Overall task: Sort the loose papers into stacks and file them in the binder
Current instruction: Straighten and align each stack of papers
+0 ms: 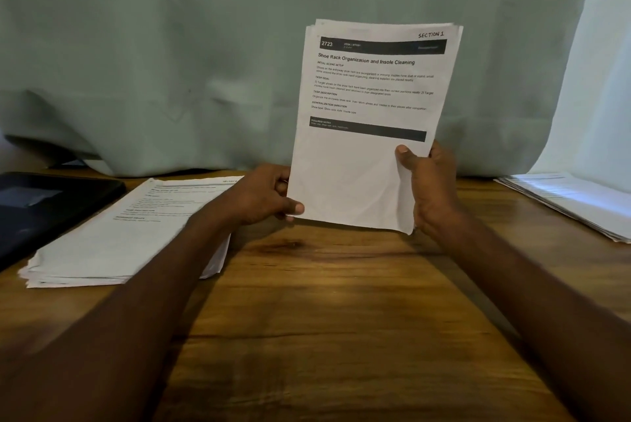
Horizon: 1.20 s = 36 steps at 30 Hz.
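Upright above the brown wooden table (pixel 341 302), tilted slightly: a sheaf of white printed papers (pixel 372 134), top sheet headed "Shoe Rack Organization and Insole Cleaning", hand-marked "SECTION 1". Gripped at the lower left edge by the left hand (pixel 263 196), thumb across the front, other fingers curled behind. Gripped at the lower right edge by the right hand (pixel 430 189), thumb pressed on the front, fingers wrapped behind. Lying flat on the table to the left, partly under the left forearm: a thick stack of white printed sheets (pixel 119 233). Beside it at far left: a dark blue binder (pixel 41 210). At far right, well apart: another flat white paper pile (pixel 580 203). Behind everything: a pale green draped cloth (pixel 170 46).
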Each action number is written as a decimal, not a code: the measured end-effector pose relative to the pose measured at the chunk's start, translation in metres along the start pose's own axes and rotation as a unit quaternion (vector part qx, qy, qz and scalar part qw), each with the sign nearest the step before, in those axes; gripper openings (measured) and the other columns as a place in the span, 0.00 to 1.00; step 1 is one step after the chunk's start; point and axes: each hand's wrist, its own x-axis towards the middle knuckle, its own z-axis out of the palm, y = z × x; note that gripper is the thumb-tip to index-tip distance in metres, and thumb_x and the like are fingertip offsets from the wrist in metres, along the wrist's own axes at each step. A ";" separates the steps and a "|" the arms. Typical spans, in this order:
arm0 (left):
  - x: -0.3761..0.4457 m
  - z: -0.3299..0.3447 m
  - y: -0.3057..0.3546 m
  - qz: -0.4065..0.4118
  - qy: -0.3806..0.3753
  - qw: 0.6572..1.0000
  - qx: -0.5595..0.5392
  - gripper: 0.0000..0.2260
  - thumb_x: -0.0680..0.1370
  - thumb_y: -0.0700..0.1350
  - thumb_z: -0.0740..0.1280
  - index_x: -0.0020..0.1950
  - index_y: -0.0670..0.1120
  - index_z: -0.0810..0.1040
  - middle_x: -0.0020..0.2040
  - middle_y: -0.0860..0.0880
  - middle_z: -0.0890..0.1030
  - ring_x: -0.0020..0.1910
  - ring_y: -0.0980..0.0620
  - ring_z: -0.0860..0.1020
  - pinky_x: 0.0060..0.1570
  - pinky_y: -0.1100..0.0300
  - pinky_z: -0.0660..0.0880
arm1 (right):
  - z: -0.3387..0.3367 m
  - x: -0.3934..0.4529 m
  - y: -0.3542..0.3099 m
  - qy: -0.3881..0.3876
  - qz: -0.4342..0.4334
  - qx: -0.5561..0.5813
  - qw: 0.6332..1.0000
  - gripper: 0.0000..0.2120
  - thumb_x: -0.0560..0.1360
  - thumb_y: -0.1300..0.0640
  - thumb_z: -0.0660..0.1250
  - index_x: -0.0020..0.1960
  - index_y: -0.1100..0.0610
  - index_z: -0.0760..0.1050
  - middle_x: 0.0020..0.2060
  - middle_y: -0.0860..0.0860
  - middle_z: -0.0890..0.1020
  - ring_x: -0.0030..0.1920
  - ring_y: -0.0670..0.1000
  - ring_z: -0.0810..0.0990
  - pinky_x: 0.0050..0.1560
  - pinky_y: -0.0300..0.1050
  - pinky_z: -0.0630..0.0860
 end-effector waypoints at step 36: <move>0.000 0.017 0.033 0.058 0.317 0.922 -0.214 0.14 0.77 0.46 0.75 0.62 0.51 0.81 0.51 0.57 0.83 0.47 0.63 0.83 0.44 0.70 0.79 | 0.015 -0.029 -0.013 -0.159 -0.054 -0.108 0.980 0.15 0.80 0.54 0.69 0.66 0.50 0.75 0.50 0.39 0.81 0.48 0.39 0.80 0.44 0.33 0.78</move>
